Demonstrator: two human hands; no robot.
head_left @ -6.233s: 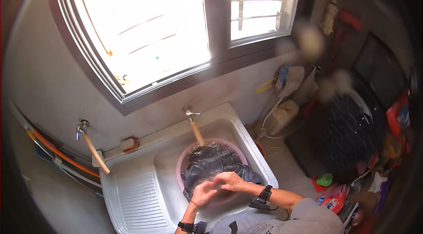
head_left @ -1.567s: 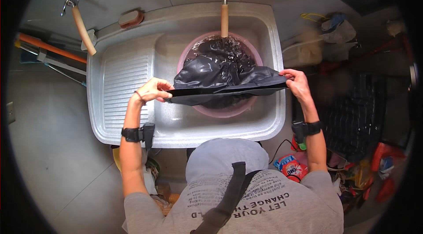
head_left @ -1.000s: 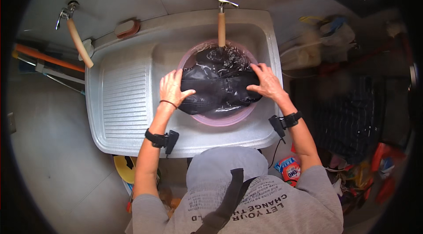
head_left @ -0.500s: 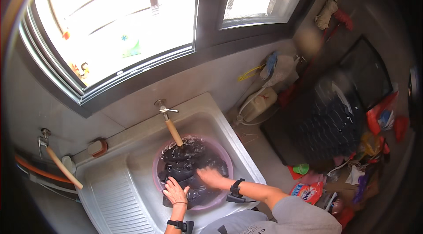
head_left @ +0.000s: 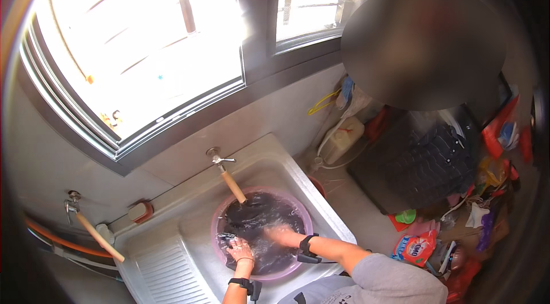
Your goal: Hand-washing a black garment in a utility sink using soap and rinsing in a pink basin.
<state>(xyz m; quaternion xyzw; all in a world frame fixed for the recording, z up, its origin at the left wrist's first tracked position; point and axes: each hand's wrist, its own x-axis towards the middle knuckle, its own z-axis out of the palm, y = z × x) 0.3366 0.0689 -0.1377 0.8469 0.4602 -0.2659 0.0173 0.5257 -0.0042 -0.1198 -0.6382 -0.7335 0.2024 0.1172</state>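
Note:
A pink basin (head_left: 310, 225) stands in the sink, full of dark, rippling water. Dark cloth (head_left: 256, 212) lies in it, mostly under the surface. My left hand (head_left: 240, 250) is at the basin's near left side, its fingers partly spread over the wet cloth at the waterline. Further right, my right hand (head_left: 282, 236) is in the water above the cloth. Motion smears its fingers, so its grip is unclear. A tap (head_left: 220, 159) with a tan hose (head_left: 234, 186) reaches over the basin's far rim.
The pale sink (head_left: 197, 229) has a ribbed drainboard (head_left: 166, 269) on the left. A second tap with a hose (head_left: 94, 232) is at the far left. A soap dish (head_left: 141, 211) sits on the ledge. Right of the sink are a jug (head_left: 344, 139), dark striped clothing (head_left: 427, 155) and a detergent bag (head_left: 415, 246).
The dark cloth that bulged above the water is now mostly sunk and spread out. My right hand moves fast in the water. The whole view has shifted slightly.

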